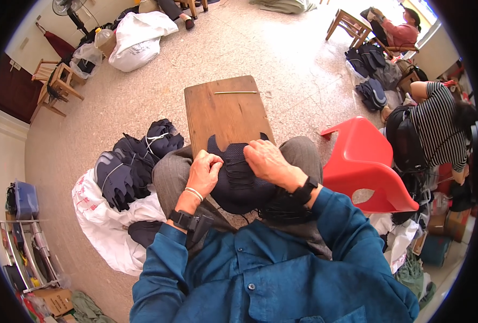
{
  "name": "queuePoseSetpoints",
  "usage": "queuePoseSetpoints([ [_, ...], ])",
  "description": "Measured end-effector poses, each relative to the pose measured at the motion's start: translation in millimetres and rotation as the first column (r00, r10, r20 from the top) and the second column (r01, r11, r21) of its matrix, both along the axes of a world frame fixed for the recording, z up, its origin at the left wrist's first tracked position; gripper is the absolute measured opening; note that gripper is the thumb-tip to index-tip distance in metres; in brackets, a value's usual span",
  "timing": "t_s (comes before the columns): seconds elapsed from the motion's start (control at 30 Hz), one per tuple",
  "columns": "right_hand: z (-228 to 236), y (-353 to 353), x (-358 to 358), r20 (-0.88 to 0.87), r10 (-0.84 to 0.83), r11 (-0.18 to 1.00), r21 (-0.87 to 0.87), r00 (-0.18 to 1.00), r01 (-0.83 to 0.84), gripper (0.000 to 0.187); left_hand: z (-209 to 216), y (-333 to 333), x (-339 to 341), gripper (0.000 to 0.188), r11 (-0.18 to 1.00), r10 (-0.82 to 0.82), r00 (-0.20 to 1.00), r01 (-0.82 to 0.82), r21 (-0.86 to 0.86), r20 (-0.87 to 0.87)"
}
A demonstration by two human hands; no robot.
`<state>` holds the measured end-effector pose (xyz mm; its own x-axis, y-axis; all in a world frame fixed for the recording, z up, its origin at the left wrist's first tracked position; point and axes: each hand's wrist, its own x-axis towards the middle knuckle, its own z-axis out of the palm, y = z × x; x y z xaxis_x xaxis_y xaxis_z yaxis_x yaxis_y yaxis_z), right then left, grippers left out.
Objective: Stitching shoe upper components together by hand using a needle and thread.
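Note:
A dark navy mesh shoe upper lies across my lap, its two pointed ends toward the near edge of a small wooden table. Thin dark laces cross its middle. At the upper's left edge, my left hand is closed in a pinch; what sits between its fingertips is too small to make out. My right hand is closed above the upper's right side, with a strand of shoelace running to its fingertips. On the tabletop lies a thin greenish rod.
Bundles of tied dark uppers rest on a white sack to my left. Close on my right stands a red plastic chair. Beyond it sits a person in a striped shirt; farther back is another seated person.

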<state>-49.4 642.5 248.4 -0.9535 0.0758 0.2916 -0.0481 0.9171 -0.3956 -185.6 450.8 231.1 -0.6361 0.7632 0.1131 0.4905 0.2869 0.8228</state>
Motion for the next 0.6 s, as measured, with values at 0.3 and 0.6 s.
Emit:
queuePoseSetpoints([
  [0.3,2.7,6.9,11.8,-0.065,0.046,0.996,-0.076,0.997,-0.051,0.009,4.7,4.1,0.1,0.006,1.0,0.003,0.998,-0.004,-0.004,-0.058],
  [0.6,15.4,-4.2,6.0,-0.17,0.001,0.936,-0.348,0.985,-0.061,0.01,29.1,33.8,26.4,0.01,0.99,-0.108,0.994,0.108,0.093,-0.006],
])
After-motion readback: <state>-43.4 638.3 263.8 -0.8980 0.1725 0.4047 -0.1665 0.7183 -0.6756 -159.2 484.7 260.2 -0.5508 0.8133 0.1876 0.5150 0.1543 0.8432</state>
